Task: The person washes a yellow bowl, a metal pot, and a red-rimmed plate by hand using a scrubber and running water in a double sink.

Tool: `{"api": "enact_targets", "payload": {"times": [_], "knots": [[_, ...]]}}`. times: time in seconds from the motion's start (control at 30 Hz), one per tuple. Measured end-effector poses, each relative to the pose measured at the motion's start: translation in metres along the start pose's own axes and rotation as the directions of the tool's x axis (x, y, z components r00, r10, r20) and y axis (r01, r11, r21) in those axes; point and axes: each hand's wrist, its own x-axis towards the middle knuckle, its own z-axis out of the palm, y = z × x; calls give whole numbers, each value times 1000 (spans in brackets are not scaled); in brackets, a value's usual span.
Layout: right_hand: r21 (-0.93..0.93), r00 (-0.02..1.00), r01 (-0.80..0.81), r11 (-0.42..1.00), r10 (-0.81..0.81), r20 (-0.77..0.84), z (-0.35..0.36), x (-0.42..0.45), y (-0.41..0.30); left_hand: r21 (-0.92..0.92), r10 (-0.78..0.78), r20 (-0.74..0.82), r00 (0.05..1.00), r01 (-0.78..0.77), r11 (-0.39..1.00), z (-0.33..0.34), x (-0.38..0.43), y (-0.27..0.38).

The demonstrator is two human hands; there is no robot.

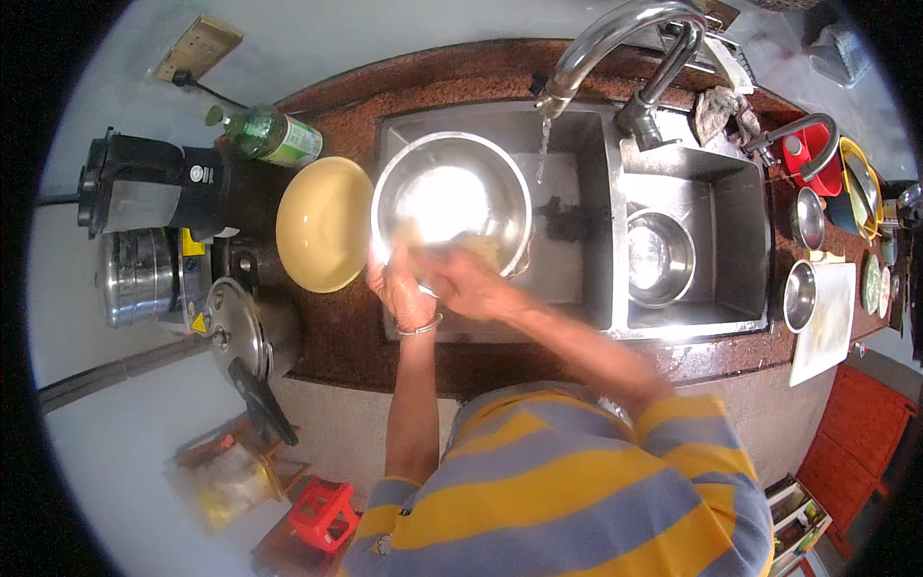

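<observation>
A large stainless steel bowl (pixel 490 169) is tilted over the left sink basin. My left hand (pixel 405 292), with a bangle at the wrist, grips its near-left rim. Across the near side of the bowl reaches my right hand (pixel 469 281), blurred by motion. What its fingers hold, if anything, is not clear. A yellowish blurred patch (pixel 484 249) shows inside the bowl just beyond them. Right of the bowl, a thin stream of water (pixel 544 148) falls from the curved faucet (pixel 627 21) into the left basin (pixel 595 216).
A yellow bowl (pixel 324 223) stands left of the sink, near a green bottle (pixel 277 137) and a pressure cooker (pixel 238 328). In the right basin (pixel 735 238) sits a smaller steel bowl (pixel 660 260). Farther right are a white cutting board (pixel 826 324) and another steel bowl (pixel 800 296).
</observation>
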Motion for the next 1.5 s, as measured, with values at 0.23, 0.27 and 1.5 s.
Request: {"api": "enact_targets", "payload": {"times": [0.23, 0.27, 1.5], "knots": [[-827, 997, 56, 559, -70, 20, -61, -6, 59, 107, -150, 17, 989, 147, 983, -19, -32, -18], [-791, 996, -23, 611, 84, 37, -56, 5, 62, 144, -161, -34, 986, 165, 976, -12, -38, -21], [762, 573, -433, 482, 800, -180, -79, -98, 63, -78, -379, 453, 807, 459, 885, -7, -39, 14]]}}
